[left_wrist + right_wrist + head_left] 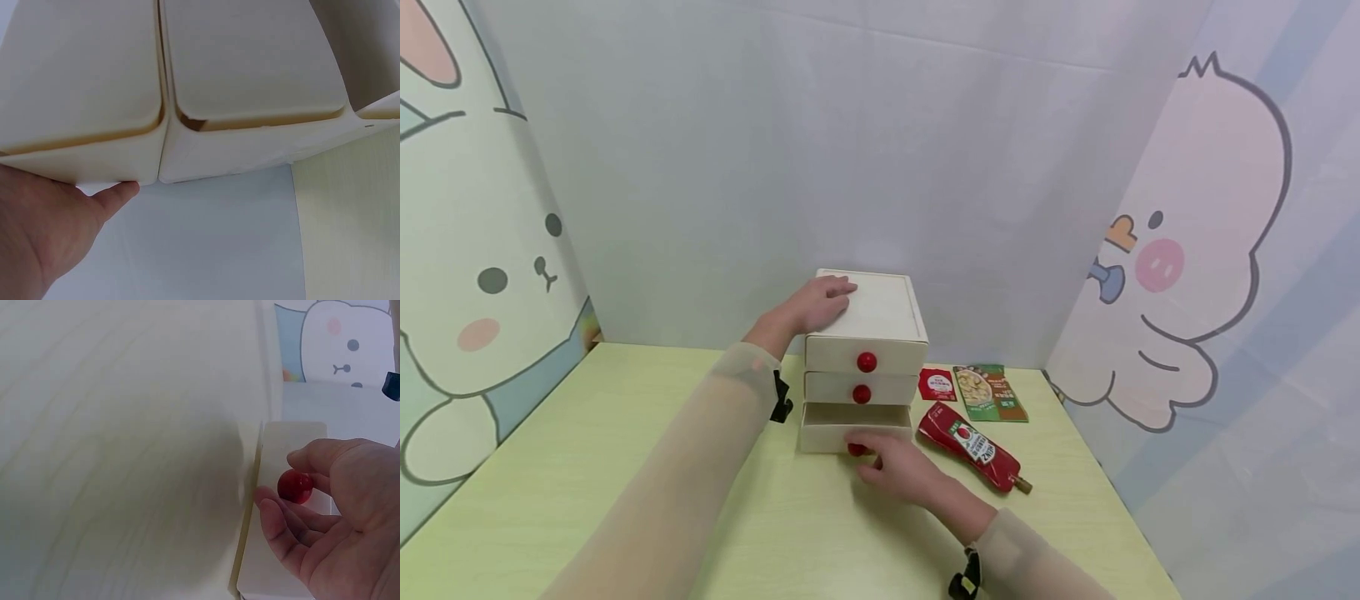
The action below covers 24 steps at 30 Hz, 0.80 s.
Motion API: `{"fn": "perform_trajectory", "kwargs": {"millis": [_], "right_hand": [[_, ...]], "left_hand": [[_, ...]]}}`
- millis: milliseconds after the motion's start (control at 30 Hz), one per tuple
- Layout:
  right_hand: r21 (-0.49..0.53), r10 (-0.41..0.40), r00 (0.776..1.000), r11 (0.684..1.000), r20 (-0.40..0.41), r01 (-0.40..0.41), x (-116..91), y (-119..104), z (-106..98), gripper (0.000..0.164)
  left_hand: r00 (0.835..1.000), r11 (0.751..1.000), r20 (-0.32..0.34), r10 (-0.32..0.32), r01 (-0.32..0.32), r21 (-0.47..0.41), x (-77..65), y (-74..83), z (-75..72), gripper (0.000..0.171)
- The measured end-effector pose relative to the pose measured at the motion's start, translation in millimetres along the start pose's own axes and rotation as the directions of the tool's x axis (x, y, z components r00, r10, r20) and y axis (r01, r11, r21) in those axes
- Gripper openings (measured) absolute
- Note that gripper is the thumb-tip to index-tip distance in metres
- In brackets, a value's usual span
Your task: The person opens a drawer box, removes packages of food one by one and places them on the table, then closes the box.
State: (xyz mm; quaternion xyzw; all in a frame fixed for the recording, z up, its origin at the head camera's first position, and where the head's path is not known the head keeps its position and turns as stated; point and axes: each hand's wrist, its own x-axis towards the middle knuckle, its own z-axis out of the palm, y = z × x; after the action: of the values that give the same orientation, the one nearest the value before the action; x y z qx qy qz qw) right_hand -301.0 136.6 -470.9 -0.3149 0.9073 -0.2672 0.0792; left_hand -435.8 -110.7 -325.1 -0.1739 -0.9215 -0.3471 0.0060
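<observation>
A small white cabinet (883, 308) with three stacked drawers and red knobs stands on the table. Its bottom drawer (820, 439) is pulled partway out, while the middle drawer (827, 388) and top drawer (831, 355) sit in the cabinet. My left hand (820, 304) rests on the cabinet's top at the left, fingers extended; the left wrist view shows its thumb (119, 195) along the cabinet's side. With curled fingers and thumb, my right hand (904, 468) holds the bottom drawer's red knob (295, 486), which shows between them in the right wrist view.
Right of the cabinet lies a red Heinz ketchup pouch (970, 446) with its cap toward the front right. Behind it are a small red packet (937, 385) and a green-and-brown food packet (992, 393). A grey-white curtain (700, 208) hangs behind the table (625, 450).
</observation>
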Motion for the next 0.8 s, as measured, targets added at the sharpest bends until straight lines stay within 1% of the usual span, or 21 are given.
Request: {"fn": "perform_trajectory", "kwargs": {"millis": [167, 500, 667, 800], "right_hand": [[-0.026, 0.016, 1.0, 1.0, -0.019, -0.016, 9.3, 3.9, -1.0, 0.051], [0.012, 0.048, 0.998, 0.999, -0.036, -0.047, 23.0, 6.2, -3.2, 0.051], [0.003, 0.082, 0.996, 0.997, -0.037, -0.082, 28.7, 5.4, -3.9, 0.052], [0.024, 0.118, 0.992, 0.993, -0.031, -0.118, 32.4, 5.0, -3.5, 0.052]], "left_hand": [[1.0, 1.0, 0.0, 0.01, -0.01, -0.002, 0.1, 0.6, 0.2, 0.057], [1.0, 1.0, -0.002, 0.009, -0.009, -0.005, 1.6, 0.7, 0.7, 0.057], [1.0, 1.0, -0.002, 0.006, -0.006, -0.003, 0.8, 0.4, 0.5, 0.057], [1.0, 1.0, -0.003, 0.002, -0.002, -0.013, 0.0, 1.2, 0.3, 0.057]]}}
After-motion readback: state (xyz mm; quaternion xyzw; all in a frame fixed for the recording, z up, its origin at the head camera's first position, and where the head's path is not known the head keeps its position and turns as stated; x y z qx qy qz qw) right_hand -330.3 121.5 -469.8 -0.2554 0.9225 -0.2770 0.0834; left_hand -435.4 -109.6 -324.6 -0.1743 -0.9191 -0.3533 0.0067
